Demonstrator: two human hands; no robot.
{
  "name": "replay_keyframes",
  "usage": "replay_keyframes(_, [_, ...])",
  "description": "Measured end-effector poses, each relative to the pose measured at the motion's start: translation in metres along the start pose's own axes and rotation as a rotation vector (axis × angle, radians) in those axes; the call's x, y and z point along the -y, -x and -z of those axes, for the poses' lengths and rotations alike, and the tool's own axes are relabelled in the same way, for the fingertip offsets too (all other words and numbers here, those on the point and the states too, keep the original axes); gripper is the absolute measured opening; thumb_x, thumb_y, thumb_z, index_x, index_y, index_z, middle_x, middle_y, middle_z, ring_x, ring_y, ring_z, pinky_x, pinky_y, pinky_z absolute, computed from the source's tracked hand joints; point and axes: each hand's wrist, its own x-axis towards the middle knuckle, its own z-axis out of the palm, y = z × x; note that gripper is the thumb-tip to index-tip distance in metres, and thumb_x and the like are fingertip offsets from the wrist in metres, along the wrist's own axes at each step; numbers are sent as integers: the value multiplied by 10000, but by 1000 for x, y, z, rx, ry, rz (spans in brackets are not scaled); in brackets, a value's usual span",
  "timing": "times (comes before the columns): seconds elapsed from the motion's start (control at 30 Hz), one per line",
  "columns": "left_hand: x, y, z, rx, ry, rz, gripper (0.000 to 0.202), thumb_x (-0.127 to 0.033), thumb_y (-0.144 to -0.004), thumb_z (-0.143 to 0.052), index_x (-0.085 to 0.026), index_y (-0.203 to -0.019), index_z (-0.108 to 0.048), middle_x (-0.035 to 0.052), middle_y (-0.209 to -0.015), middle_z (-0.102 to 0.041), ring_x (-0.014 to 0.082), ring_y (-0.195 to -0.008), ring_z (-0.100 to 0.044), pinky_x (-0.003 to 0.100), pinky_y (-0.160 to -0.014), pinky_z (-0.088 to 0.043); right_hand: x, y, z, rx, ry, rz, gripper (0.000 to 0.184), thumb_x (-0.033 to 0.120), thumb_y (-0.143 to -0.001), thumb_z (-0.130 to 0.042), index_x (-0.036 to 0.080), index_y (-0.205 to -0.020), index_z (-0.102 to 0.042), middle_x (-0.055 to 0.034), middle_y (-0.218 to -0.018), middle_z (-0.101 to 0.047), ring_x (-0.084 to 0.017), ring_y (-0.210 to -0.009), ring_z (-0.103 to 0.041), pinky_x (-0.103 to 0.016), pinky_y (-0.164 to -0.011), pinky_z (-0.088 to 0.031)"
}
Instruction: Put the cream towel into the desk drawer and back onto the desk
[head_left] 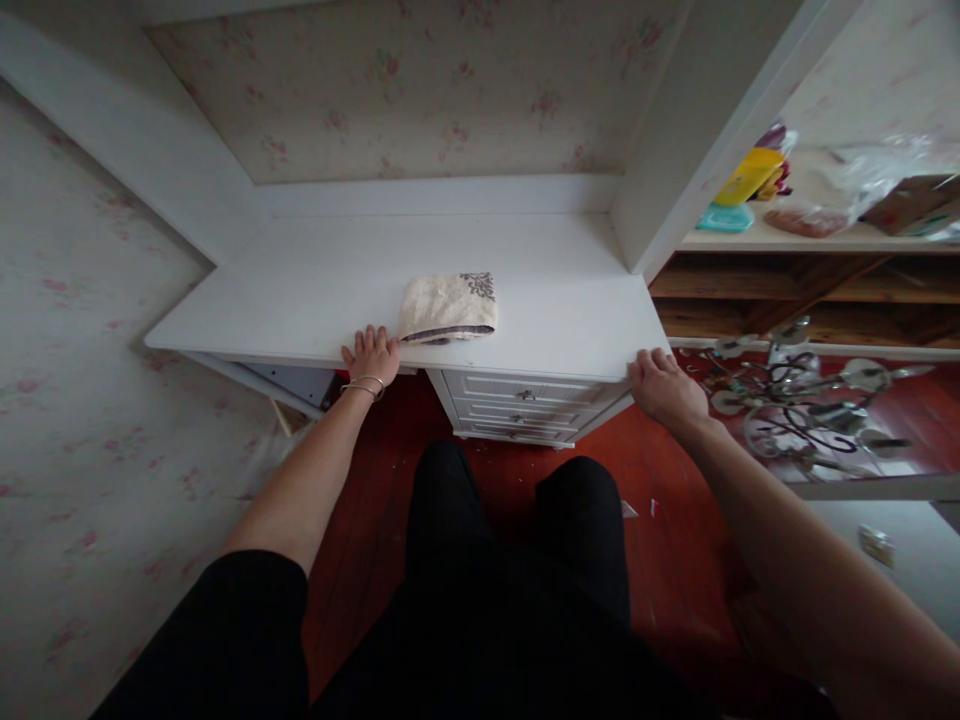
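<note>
A white desk [322,265] stands in front of me, with a folded cream cloth [446,303] on its top. The cloth has a dark border and a dark printed motif at one corner. My left hand [371,358] lies on the desk's front edge, fingers flat and a little apart, just left of the cloth; a bracelet circles its wrist. At the desk's front right corner, my right hand [666,388] grips the edge with bent fingers. The underside of its grip is hidden.
Below the desk top is a white drawer unit [517,405]. To the right, a chandelier [806,395] lies near a shelf [795,240] bearing a yellow item [752,176] and plastic bags [885,175]. Flowered wallpaper [67,400] covers the left wall. Scraps lie on the red floor [660,560].
</note>
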Motion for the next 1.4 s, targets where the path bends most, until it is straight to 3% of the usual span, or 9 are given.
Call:
replay_keyframes(0.13, [0,4,-3,-70,-24,-28,602,-458,-939,-134,-220,-1443,-361,81,-1540,-284,297,-1414,-217,612,-1110,-154,0,-1,-2,-17,22,20,556,383,-978,-127,63,-1300,-447,-228,-1308,-487,-319,-1222,-453,-442,-974,-408])
replay_keyframes(0.43, [-2,8,-2,-94,-27,-26,580,-436,-948,-144,-218,-1428,-386,79,-1533,-301,296,-1407,-235,600,-1110,-174,4,1,1,-40,32,14,540,375,-972,-137,78,-1284,-463,-216,-1280,-507,-317,-1211,-451,-444,-963,-412])
replay_keyframes(1.4, [-3,9,0,-79,-39,-19,592,-445,-949,-121,-227,-1447,-356,77,-1540,-284,289,-1414,-225,587,-1116,-163,4,2,-1,-36,-5,-4,542,366,-971,-141,78,-1328,-431,-216,-1349,-463,-323,-1284,-401,-453,-1014,-383])
